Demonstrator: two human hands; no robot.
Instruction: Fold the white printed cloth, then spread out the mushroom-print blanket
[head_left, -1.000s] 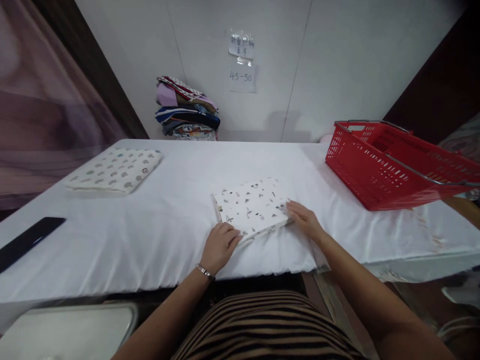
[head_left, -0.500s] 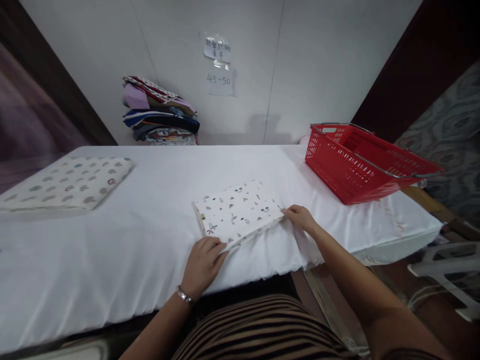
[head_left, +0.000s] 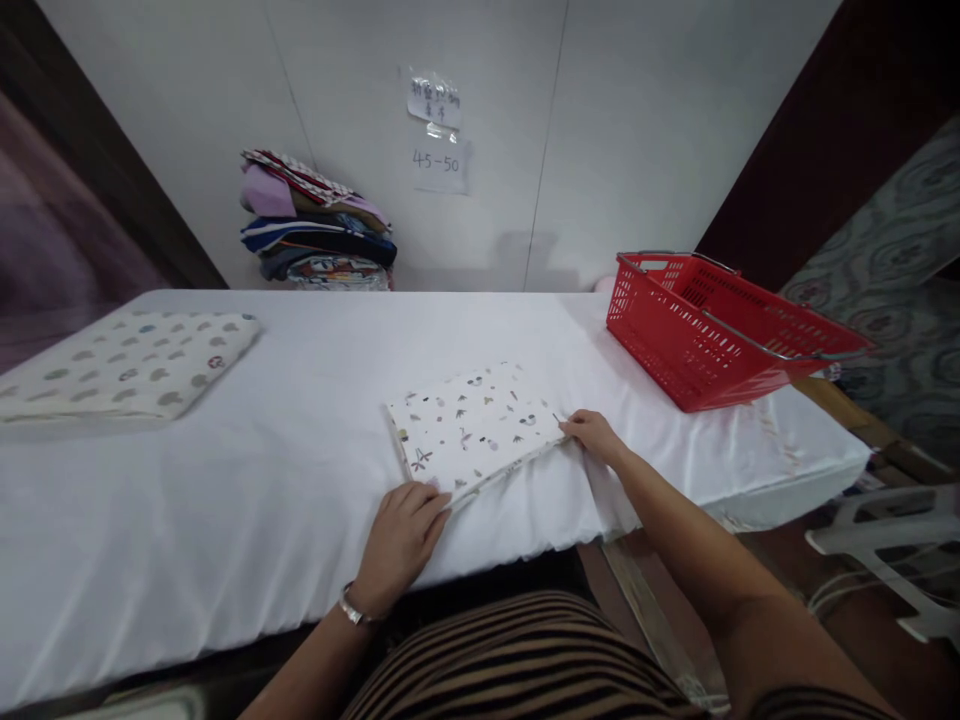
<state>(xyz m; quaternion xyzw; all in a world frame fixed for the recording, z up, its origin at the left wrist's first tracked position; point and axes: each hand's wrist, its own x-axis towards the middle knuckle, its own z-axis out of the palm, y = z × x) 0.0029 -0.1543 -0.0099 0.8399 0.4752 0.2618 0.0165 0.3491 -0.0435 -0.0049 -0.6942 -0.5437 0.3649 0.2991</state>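
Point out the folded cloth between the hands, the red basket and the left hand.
Folded cloth (head_left: 480, 428), head view: middle of its printed top.
Red basket (head_left: 671, 345), head view: its side wall.
Left hand (head_left: 401, 535), head view: its back.

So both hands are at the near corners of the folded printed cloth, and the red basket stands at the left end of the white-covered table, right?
Not quite: the head view shows the red basket toward the right end of the white-covered table. Both hands are indeed at the near corners of the folded printed cloth.
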